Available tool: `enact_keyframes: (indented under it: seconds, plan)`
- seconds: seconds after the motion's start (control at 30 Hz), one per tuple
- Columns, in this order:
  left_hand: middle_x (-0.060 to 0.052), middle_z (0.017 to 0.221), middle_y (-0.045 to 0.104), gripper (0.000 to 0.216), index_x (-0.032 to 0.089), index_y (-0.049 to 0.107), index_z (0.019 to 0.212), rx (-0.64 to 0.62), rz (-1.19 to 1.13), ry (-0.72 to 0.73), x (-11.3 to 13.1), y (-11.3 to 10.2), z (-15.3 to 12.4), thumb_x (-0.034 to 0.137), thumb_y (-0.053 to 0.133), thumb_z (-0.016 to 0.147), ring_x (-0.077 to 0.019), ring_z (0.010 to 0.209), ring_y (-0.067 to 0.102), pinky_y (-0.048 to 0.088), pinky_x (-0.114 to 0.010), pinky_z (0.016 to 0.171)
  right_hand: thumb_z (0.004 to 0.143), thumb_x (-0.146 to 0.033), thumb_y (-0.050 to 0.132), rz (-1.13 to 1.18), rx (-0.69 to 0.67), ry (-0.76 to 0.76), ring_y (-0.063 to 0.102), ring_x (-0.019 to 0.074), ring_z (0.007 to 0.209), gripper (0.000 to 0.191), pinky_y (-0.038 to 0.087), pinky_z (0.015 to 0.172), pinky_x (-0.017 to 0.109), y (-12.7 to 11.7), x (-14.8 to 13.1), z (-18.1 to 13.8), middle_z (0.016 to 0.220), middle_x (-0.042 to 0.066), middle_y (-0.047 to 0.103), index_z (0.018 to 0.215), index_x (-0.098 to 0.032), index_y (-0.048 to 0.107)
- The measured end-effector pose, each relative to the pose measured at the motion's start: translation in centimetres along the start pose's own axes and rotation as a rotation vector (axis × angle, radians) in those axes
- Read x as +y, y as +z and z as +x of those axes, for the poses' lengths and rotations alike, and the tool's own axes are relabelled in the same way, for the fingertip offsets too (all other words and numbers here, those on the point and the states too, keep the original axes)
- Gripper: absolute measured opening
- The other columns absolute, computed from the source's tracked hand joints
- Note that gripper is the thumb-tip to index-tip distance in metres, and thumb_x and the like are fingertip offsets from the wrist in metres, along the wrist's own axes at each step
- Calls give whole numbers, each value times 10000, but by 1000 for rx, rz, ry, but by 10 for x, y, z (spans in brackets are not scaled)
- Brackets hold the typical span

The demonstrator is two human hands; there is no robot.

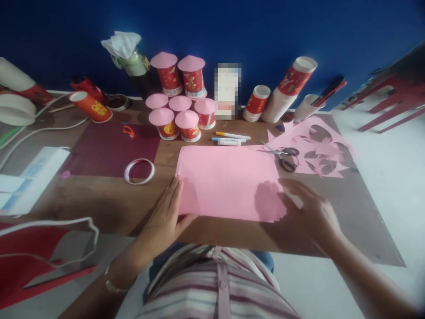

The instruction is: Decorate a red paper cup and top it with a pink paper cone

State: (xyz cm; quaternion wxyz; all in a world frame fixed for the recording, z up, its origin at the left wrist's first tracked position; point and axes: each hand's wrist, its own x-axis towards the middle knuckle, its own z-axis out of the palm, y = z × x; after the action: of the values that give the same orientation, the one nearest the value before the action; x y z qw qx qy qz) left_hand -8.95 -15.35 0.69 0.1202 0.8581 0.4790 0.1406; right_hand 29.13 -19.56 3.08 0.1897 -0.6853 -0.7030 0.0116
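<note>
A stack of pink paper (229,181) lies flat on the table in front of me. My left hand (169,210) rests against its left edge, fingers stretched out and thumb along the near corner. At the right edge is my right hand (310,210), slightly blurred, with fingers and thumb apart; a small pale patch shows between them, and I cannot tell what it is. Black-handled scissors (286,158) lie partly open just beyond the paper's far right corner. Several pens (229,139) lie along the far edge of the paper.
Red paper cups with pink cone tops (190,126) stand at the back. Pink paper scraps with cut-out holes (312,148) lie right. A tape roll (139,171) sits on a dark red sheet (109,150) left. Further cups (256,103) and a pen cup (308,107) line the wall.
</note>
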Motion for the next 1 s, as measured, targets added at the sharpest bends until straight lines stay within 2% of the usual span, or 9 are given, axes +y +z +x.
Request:
enact_keyframes:
  seconds: [0.07, 0.17, 0.27, 0.33, 0.43, 0.53, 0.7, 0.83, 1.0]
  plan:
    - [-217, 1702, 237, 921, 191, -5, 1662, -3, -6, -16, 1, 1, -1, 462, 570, 995, -348, 1573, 287, 377, -552, 1242, 1023, -380, 541, -125, 37, -49, 738, 328, 1102, 327, 631, 813, 439, -8, 8, 2, 1268, 130, 743, 1255, -196, 679]
    - [-214, 1698, 253, 960, 183, 1, 1659, -17, 7, -15, 5, 2, 1, 419, 625, 968, -334, 1572, 295, 391, -520, 1241, 1028, -386, 534, -159, -39, -351, 720, 327, 1122, 449, 634, 746, 406, -12, -1, -4, 1313, 190, 711, 1372, -104, 597]
    - [-225, 1683, 286, 1003, 152, 42, 1654, -51, 44, 0, 6, 2, 9, 400, 685, 925, -332, 1558, 331, 404, -500, 1238, 1013, -244, 545, -184, -73, -611, 709, 315, 1135, 430, 631, 791, 392, -5, -23, -10, 1295, 224, 712, 1380, -21, 567]
    - [-239, 1654, 344, 990, 115, 139, 1640, -75, 91, 42, 5, -1, 16, 431, 714, 898, -346, 1532, 379, 419, -504, 1227, 963, -100, 545, -258, -20, -682, 703, 332, 1147, 379, 628, 801, 400, 2, -33, -11, 1252, 238, 726, 1321, 11, 601]
    - [-254, 1602, 428, 890, 67, 366, 1559, -74, 173, 130, 2, -8, 25, 483, 739, 866, -399, 1499, 417, 425, -550, 1210, 872, 52, 507, -415, 42, -704, 717, 337, 1115, 400, 620, 673, 367, 10, -32, -11, 1223, 256, 734, 1251, 40, 635]
    - [-228, 1571, 485, 738, 76, 503, 1480, -81, 220, 207, 2, -17, 28, 456, 716, 884, -409, 1467, 458, 438, -553, 1193, 857, 66, 499, -506, 54, -701, 722, 326, 1105, 440, 598, 590, 346, 14, -22, -15, 1229, 244, 737, 1268, 5, 645]
    - [-216, 1505, 565, 581, 48, 569, 1430, -138, 268, 326, 8, -28, 26, 304, 637, 913, -371, 1392, 549, 459, -515, 1172, 892, 14, 518, -440, -16, -689, 713, 339, 1112, 517, 621, 707, 393, 20, -21, -24, 1265, 233, 727, 1400, -48, 589]
    - [-254, 1434, 613, 474, -14, 631, 1345, -121, 340, 404, 13, -28, 32, 161, 528, 917, -385, 1360, 571, 441, -552, 1166, 889, -4, 506, -380, -81, -572, 699, 388, 1097, 553, 600, 663, 442, 28, -32, -21, 1291, 261, 705, 1439, -19, 561]
    - [-245, 1424, 625, 474, -34, 624, 1346, -75, 347, 486, 23, -22, 35, 182, 517, 938, -375, 1334, 587, 460, -527, 1152, 883, -11, 510, -398, -76, -520, 693, 363, 1091, 531, 569, 615, 404, 33, -37, -17, 1274, 228, 719, 1402, -69, 607]
